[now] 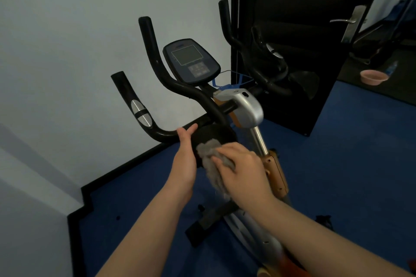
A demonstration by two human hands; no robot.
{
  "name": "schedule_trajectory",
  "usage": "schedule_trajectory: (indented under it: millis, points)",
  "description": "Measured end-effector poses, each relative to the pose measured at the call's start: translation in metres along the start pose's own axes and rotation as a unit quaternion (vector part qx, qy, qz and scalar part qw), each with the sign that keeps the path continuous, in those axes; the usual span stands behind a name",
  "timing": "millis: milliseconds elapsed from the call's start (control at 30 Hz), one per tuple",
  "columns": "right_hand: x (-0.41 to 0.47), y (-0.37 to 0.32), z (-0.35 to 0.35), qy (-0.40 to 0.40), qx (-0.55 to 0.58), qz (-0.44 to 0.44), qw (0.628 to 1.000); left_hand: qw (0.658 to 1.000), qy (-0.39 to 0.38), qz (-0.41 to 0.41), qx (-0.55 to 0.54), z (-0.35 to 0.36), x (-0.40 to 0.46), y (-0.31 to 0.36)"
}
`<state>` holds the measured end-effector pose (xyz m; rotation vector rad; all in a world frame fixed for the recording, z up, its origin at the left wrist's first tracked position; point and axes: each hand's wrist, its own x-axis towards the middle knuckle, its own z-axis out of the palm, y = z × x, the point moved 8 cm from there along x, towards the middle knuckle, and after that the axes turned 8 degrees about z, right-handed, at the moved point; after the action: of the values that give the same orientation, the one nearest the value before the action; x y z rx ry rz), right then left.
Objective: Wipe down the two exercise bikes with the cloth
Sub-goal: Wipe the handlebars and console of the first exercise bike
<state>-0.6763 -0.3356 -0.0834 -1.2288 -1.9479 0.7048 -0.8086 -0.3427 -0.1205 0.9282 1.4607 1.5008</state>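
While left hand point(185, 155) lies flat, fingers straight, against side of black round pad point(211, 137) at handlebar point(171, 87) centre, right hand point(244, 173) bunches grey cloth point(213, 164) against pad face, tail hanging below. Cloth likely soft, light, limp: best gripped wadded in palm. Exercise bike point(247, 110) frame looks rigid, heavy. Console point(191, 60) above; door point(304, 40) further right.
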Motion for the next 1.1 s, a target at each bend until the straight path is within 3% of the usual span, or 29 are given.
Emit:
schedule_trajectory:
  millis: [100, 200, 300, 400, 600, 733, 800, 867, 1000, 1100]
  points:
    - [0.009, 0.003, -0.034, 0.088, 0.064, -0.003, 0.994, 0.997, 0.005, 0.034, 0.075, -0.001, 0.011, 0.014]
    - [0.034, 0.012, -0.044, 0.171, 0.110, 0.068, 0.977, 0.970, 0.020, 0.126, 0.206, 0.006, 0.030, 0.041]
    - [0.042, 0.017, -0.017, 0.117, 0.105, 0.089, 0.983, 0.930, 0.028, 0.177, 0.321, 0.020, 0.036, 0.052]
    - [0.020, 0.027, -0.012, 0.119, 0.130, 0.052, 0.983, 0.912, 0.076, 0.201, 0.349, 0.016, 0.032, 0.048]
    - [0.070, 0.036, -0.016, 0.030, 0.199, 0.102, 0.974, 0.875, 0.093, 0.234, 0.413, 0.018, 0.025, 0.052]
    - [0.040, 0.034, -0.010, 0.090, 0.235, 0.069, 0.965, 0.882, 0.107, 0.243, 0.390, 0.017, 0.019, 0.055]
    - [0.021, 0.047, -0.011, 0.075, 0.267, 0.072, 0.958, 0.891, 0.129, 0.245, 0.360, 0.013, 0.015, 0.057]
    - [0.032, 0.061, -0.018, 0.047, 0.284, 0.087, 0.954, 0.894, 0.147, 0.246, 0.343, 0.011, 0.012, 0.058]
    - [0.085, 0.072, -0.043, 0.110, 0.239, 0.091, 0.960, 0.879, 0.195, 0.242, 0.362, 0.005, 0.010, 0.061]
    - [0.102, 0.069, -0.013, 0.016, 0.201, 0.066, 0.977, 0.884, 0.203, 0.213, 0.365, 0.002, 0.012, 0.056]
